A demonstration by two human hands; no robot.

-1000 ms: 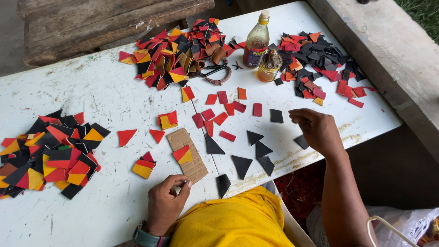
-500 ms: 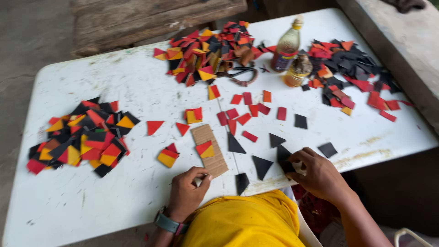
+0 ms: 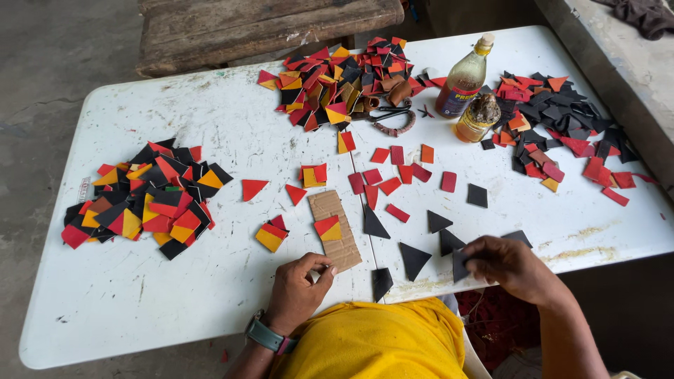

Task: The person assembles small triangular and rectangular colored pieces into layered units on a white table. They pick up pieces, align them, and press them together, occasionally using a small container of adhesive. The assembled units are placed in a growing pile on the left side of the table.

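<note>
at the left end of the white table (image 3: pixel 140 281) lies a heap of red, black and yellow cut pieces (image 3: pixel 144 200), well apart from both hands. moving right, 2 loose red triangles (image 3: pixel 253 188) sit on bare tabletop, with a small red-and-yellow stack (image 3: pixel 270 235) below them. next comes a strip of brown cardboard (image 3: pixel 337 228) carrying a red and a yellow piece, its lower end just beside the left hand (image 3: pixel 298 288). that hand rests on the table near the front edge, fingers curled loosely together and thumb touching the forefinger; whether it pinches anything i cannot tell. a watch with a grey band sits on its wrist. right of it, black triangles (image 3: pixel 413 258) lie scattered near the table's front edge. the right hand (image 3: pixel 509 267) rests just beside them, its fingers clamped on a black piece (image 3: pixel 460 265) at the edge of the table. farther back stand 2 bottles (image 3: pixel 463 88), beside scissors (image 3: pixel 390 116) and a second heap, and a third heap of pieces (image 3: pixel 562 119) fills the right end.
</note>
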